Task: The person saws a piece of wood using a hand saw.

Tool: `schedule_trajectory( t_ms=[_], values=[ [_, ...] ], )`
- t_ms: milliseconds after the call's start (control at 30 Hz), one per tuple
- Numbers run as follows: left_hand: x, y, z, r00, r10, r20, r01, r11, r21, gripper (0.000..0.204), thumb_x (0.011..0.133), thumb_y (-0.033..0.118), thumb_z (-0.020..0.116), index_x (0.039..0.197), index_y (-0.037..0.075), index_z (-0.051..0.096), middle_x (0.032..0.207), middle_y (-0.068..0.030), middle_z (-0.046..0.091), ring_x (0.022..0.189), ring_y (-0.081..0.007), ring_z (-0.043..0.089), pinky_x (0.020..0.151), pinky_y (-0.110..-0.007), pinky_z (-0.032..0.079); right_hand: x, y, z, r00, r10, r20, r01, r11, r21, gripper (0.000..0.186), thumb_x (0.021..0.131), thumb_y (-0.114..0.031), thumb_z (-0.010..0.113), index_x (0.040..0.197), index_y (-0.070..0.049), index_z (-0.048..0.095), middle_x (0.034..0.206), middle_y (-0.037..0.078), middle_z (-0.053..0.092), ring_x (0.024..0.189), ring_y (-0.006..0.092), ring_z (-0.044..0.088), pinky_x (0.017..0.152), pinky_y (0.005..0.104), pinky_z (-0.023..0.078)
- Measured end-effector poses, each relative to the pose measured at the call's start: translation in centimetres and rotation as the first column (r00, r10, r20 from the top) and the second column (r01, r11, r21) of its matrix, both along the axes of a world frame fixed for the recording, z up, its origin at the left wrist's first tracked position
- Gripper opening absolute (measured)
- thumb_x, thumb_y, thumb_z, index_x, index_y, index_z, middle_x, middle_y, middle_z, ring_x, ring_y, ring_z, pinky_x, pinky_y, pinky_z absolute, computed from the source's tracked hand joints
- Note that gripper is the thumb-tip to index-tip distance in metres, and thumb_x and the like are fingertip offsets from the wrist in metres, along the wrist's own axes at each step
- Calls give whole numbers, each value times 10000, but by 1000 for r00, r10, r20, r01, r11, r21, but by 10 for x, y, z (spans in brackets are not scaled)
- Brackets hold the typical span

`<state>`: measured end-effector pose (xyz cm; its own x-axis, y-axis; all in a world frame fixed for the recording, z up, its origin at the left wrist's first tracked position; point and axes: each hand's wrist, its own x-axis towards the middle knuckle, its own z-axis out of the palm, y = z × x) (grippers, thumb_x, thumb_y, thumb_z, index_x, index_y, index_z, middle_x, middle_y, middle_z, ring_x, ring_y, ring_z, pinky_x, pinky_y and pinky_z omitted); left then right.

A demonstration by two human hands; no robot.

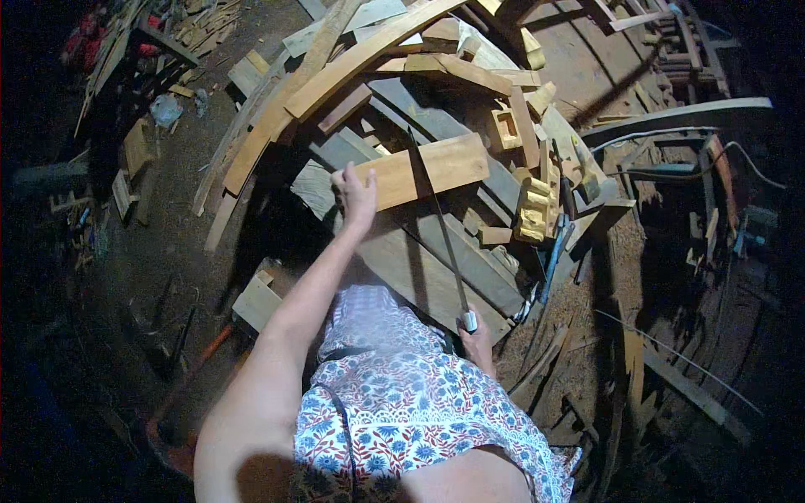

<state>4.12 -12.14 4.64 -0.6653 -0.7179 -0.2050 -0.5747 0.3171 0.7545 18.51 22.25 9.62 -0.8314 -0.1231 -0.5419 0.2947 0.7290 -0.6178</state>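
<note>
My left hand (pixel 359 194) grips the left end of a short, light wooden board (pixel 444 166), which lies across grey weathered planks (pixel 381 251) of a low bench. My right hand (pixel 478 339) is closed on the pale handle of a long, narrow handsaw (pixel 457 277). The saw's blade runs up from the handle and crosses the board to the right of my left hand, with its tip just beyond the board's far edge.
Stacked boards (pixel 360 63) arc behind the bench. Small yellow wooden pieces (pixel 535 210) and blue-handled tools (pixel 555 256) sit at its right. A plastic bag (pixel 166 109) and scrap wood (pixel 138 151) are on the dirt floor at left; long planks (pixel 696 394) lie at lower right.
</note>
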Motion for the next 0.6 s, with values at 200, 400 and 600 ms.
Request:
schedule_trajectory(
  t_ms=[200,400,600],
  values=[
    [-29,38,-19,943,-334,13,287,790,-541,538,876,351,515,1304,53,379,1357,-160,360,1306,-342,268,1041,-585,137,-12,-11,26,999,-30,33,31,999,-22,583,752,-68,620,1298,-186,453,1060,196,607,987,344,591,819,391,460],
    [-29,31,-41,933,-350,88,332,737,-588,518,845,358,544,1265,75,434,1277,-95,430,1263,-283,330,1041,-614,148,-14,-12,44,991,81,108,-78,996,-33,680,736,-63,621,1344,-257,384,1087,229,587,1017,381,571,859,412,455],
    [-70,9,38,866,-358,349,442,875,-198,586,803,243,558,1321,74,341,1136,-193,548,1120,-347,500,948,-616,319,-13,-2,34,995,70,72,-67,996,-55,581,771,-111,633,1306,-211,428,970,199,581,903,317,577,779,377,451]
  ],
)
